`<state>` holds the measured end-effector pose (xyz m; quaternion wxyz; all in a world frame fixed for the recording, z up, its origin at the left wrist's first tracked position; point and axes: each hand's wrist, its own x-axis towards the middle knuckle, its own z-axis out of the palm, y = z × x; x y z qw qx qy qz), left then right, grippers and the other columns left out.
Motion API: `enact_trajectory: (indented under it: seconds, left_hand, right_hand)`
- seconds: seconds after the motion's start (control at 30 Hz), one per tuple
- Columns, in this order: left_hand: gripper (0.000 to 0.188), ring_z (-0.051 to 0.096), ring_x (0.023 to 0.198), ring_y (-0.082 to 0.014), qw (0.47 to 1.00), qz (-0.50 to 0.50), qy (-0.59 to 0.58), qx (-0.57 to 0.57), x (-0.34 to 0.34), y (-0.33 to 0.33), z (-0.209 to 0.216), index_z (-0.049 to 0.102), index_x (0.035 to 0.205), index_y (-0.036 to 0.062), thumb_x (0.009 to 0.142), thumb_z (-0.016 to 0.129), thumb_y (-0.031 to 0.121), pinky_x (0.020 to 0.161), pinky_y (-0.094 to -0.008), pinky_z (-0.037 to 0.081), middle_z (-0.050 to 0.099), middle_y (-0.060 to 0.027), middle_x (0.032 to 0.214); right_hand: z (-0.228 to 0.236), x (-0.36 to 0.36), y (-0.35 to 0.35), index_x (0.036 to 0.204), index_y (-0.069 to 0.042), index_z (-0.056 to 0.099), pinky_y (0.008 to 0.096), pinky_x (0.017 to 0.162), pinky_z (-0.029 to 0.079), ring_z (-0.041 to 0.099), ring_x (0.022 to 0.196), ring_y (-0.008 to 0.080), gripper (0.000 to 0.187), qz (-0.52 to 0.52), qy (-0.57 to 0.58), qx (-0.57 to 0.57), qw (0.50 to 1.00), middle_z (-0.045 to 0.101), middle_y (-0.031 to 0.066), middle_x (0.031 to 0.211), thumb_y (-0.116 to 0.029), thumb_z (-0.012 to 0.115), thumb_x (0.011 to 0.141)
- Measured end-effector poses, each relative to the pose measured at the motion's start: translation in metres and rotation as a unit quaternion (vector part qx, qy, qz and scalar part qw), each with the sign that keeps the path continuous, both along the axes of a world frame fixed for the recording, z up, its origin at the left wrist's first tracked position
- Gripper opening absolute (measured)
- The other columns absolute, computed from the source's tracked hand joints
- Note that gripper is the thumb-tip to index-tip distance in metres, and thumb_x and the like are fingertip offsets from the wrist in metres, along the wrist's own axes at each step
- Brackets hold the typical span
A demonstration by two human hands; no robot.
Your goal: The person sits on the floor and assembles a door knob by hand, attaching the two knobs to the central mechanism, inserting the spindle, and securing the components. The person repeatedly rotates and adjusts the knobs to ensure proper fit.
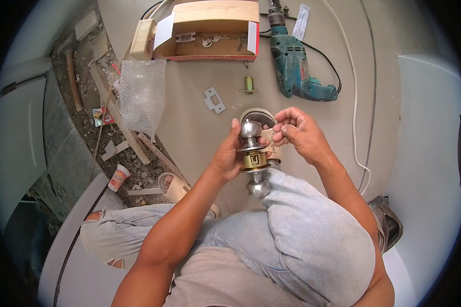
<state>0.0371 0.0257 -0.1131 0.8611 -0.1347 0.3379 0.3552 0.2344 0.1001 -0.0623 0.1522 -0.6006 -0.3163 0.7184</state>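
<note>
My left hand (228, 153) grips a silver door knob lockset (252, 153) around its brass middle, one round knob pointing up and the other down by my knee. My right hand (297, 133) is beside the upper knob, fingertips pinched on a small tan paper tag (274, 148) hanging from the lockset. A round silver cover plate (257, 113) lies on the floor just beyond the knob.
On the concrete floor ahead lie an open cardboard box (210, 28) with keys and small parts, a brass latch bolt (249, 85), a metal strike plate (214, 100), a teal electric drill (294, 64) with a white cord (354, 102), and bubble wrap (142, 92). Rubble and wood scraps are at left.
</note>
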Motion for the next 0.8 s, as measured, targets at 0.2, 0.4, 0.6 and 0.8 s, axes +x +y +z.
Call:
enact_trajectory:
  seconds: [0.2, 0.4, 0.6, 0.8]
  left_hand:
    - [0.073, 0.068, 0.101, -0.0269, 0.998, 0.060, -0.031, -0.012, -0.002, 0.012, 0.017, 0.052, 0.134, 0.0001, 0.102, 0.038, 0.064, 0.092, -0.0462, 0.058, 0.067, -0.0124, 0.103]
    - [0.057, 0.068, 0.101, -0.0276, 0.997, 0.049, 0.019, -0.056, 0.007, 0.012, 0.044, 0.051, 0.134, 0.0067, 0.104, 0.041, 0.055, 0.091, -0.0477, 0.057, 0.067, -0.0123, 0.103]
    - [0.057, 0.067, 0.104, -0.0279, 0.996, 0.026, 0.001, -0.085, -0.002, 0.010, 0.056, 0.049, 0.135, 0.0084, 0.105, 0.038, 0.055, 0.087, -0.0483, 0.059, 0.068, -0.0130, 0.101]
    - [0.057, 0.067, 0.103, -0.0244, 0.996, 0.019, 0.015, -0.088, 0.010, 0.015, 0.074, 0.045, 0.141, 0.0128, 0.104, 0.040, 0.056, 0.089, -0.0471, 0.058, 0.065, -0.0102, 0.099]
  right_hand:
    - [0.016, -0.004, 0.025, 0.123, 0.007, 0.056, 0.0285, 0.082, 0.057, 0.069, 0.091, 0.0164, 0.027, -0.040, 0.002, 0.010, 0.999, 0.063, 0.0145, 0.109, -0.003, 0.055, 0.098]
    - [0.030, -0.002, 0.026, 0.122, 0.007, 0.058, 0.0280, 0.082, 0.056, 0.069, 0.092, 0.0164, 0.028, -0.027, 0.018, -0.023, 0.999, 0.066, 0.0123, 0.107, -0.005, 0.060, 0.097]
    - [0.044, 0.004, 0.022, 0.111, 0.006, 0.066, 0.0278, 0.079, 0.054, 0.066, 0.088, 0.0113, 0.021, 0.026, -0.028, -0.004, 0.999, 0.069, 0.0087, 0.098, -0.008, 0.065, 0.095]
    - [0.062, 0.012, 0.022, 0.111, 0.007, 0.066, 0.0274, 0.074, 0.056, 0.065, 0.082, 0.0115, 0.021, -0.008, -0.053, 0.001, 0.999, 0.069, 0.0078, 0.098, -0.007, 0.064, 0.095]
